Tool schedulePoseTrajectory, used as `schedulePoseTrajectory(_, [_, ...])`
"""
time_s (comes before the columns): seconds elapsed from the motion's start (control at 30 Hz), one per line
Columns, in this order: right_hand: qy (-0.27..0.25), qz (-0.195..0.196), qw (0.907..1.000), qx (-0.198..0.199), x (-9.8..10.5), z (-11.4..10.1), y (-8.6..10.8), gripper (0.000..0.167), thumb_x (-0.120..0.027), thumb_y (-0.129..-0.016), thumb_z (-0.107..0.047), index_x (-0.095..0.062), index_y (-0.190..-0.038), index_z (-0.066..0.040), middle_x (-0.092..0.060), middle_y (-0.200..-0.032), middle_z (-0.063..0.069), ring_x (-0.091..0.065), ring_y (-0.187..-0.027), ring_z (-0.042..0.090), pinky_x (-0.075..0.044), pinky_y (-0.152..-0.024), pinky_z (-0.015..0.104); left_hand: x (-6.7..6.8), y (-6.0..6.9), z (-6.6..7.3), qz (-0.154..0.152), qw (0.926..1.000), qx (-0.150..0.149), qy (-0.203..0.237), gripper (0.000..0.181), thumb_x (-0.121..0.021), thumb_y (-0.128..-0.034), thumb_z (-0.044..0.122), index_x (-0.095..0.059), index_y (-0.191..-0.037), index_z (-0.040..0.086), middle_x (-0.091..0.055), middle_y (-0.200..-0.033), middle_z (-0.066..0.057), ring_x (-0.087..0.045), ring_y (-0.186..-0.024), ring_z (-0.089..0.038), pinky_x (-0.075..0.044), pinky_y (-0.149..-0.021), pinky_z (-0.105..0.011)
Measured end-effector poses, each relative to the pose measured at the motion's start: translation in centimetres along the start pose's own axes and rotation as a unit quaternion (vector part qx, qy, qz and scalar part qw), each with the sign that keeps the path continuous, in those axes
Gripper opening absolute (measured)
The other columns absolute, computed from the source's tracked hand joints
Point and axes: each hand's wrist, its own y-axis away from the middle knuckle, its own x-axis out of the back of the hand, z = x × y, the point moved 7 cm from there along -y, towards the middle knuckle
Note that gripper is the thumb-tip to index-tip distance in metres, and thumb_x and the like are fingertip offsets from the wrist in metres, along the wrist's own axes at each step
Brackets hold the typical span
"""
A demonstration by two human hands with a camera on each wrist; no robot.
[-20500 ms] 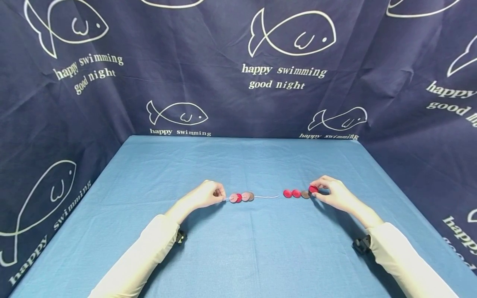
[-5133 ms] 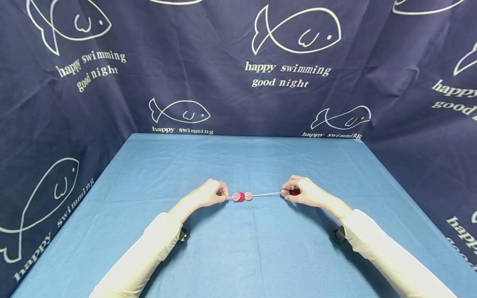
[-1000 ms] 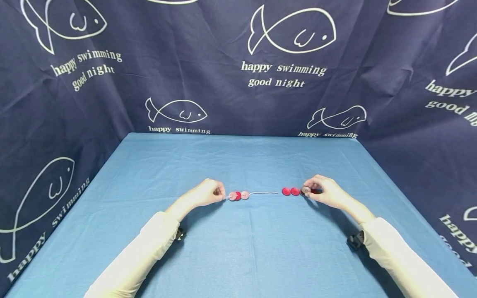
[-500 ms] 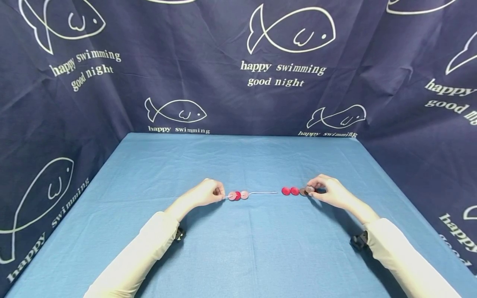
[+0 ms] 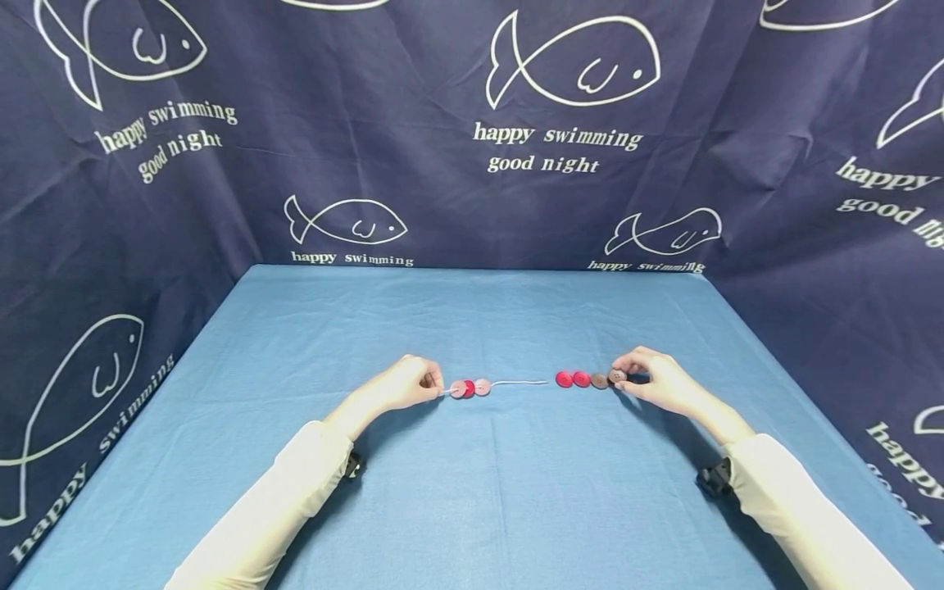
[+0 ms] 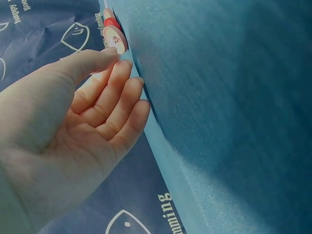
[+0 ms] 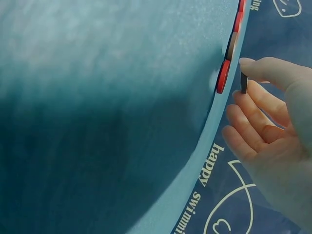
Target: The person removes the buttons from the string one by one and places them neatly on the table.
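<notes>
In the head view my left hand (image 5: 401,383) pinches one end of a white string (image 5: 519,382). Threaded beside its fingertips are a pink button (image 5: 457,389), a red button (image 5: 469,388) and another pink one (image 5: 483,387). The string's other end lies loose on the cloth. My right hand (image 5: 660,383) pinches a brown button (image 5: 617,376) by its edge, with its face towards the head camera. From the right wrist, that button (image 7: 244,83) is seen edge-on between thumb and fingers, off the cloth, beside a red button (image 7: 223,76) lying at the row's end.
Left of the right hand, a row on the blue cloth (image 5: 487,492) has a red button (image 5: 564,378), another red one (image 5: 581,378) and a brown one (image 5: 599,381). A dark blue fish-print curtain (image 5: 442,106) stands around the table's back and sides.
Earlier the right hand held a brown button at the taut string; now the string lies slack and the hand has moved right with the button. In the last half second it shifted slightly right.
</notes>
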Motion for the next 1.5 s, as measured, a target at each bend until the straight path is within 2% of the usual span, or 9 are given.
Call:
schedulePoseTrajectory(0.27, [0.005,-0.003,0.9999,-0.012,0.3,0.3,0.4,0.022,-0.074,-0.077,-0.008,-0.068,-0.098,-0.005,-0.061,-0.087,0.002,-0.060,-0.079,0.022,-0.047,-0.072,0.037,-0.1,0.1,0.1,-0.002,1.0000,0.000,0.003,0.007,-0.065,-0.0835,0.009,-0.064,-0.077,0.010,-0.064,-0.070,0.002,-0.054,-0.064,-0.003,-0.046,-0.062,-0.018])
schedulePoseTrajectory(0.53, [0.017,0.003,0.9998,-0.009,0.9,0.5,0.9,0.023,-0.074,-0.076,-0.007,-0.068,-0.098,-0.003,-0.062,-0.087,0.004,-0.060,-0.078,0.022,-0.048,-0.071,0.038,0.0,0.0,0.2,0.003,1.0000,-0.008,0.000,0.007,-0.065,-0.0832,0.009,-0.064,-0.076,0.010,-0.064,-0.070,0.002,-0.054,-0.064,-0.002,-0.046,-0.062,-0.017])
schedulePoseTrajectory(1.1, [0.034,-0.002,0.9993,-0.014,1.4,1.4,1.5,0.024,-0.073,-0.077,-0.007,-0.068,-0.100,-0.002,-0.061,-0.088,0.004,-0.056,-0.078,0.019,-0.048,-0.070,0.037,0.1,0.1,0.2,-0.002,1.0000,-0.002,0.002,0.008,-0.064,-0.0841,0.008,-0.065,-0.077,0.010,-0.063,-0.070,0.002,-0.053,-0.063,-0.003,-0.045,-0.061,-0.018])
schedulePoseTrajectory(1.5, [0.045,-0.022,0.9985,-0.024,1.3,1.7,1.9,0.025,-0.071,-0.079,-0.005,-0.068,-0.103,0.000,-0.062,-0.091,0.007,-0.058,-0.081,0.023,-0.047,-0.070,0.039,0.0,0.0,0.3,0.001,1.0000,-0.006,-0.001,0.007,-0.065,-0.0826,0.008,-0.064,-0.076,0.009,-0.063,-0.068,0.002,-0.052,-0.062,-0.002,-0.045,-0.060,-0.017])
